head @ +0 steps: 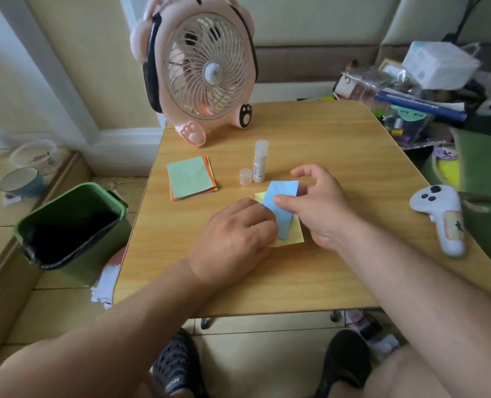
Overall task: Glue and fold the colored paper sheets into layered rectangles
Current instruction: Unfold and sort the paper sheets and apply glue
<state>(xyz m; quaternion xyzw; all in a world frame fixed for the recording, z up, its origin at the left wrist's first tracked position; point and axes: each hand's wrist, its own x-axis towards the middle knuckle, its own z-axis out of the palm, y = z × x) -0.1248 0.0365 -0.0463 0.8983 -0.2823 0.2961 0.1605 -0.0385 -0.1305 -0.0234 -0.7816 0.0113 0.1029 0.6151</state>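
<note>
Blue paper [281, 208] lies folded into a long strip on top of a yellow sheet [294, 232], near the middle of the wooden table [339, 271]. The strip is tilted, with its far end pointing up and to the right. The yellow sheet peeks out past it at the near right and at the far left.

The left hand [232, 239] rests on the near left part of both papers, knuckles up. Its fingers are curled down onto the paper, but I cannot tell if they pinch it. The right hand [321, 205] has its thumb pressed flat on the blue strip. Its other fingers are bent and spread apart above the far end of the strip.

Just past the papers stands a glue stick [260, 160] with its cap [245, 176] off beside it. To the left lies a stack [192, 178] of more sheets, green on top. A pink fan [201, 67] stands at the far edge. A white controller [442, 216] lies at the right edge. A green bin [71, 225] sits on the floor to the left
</note>
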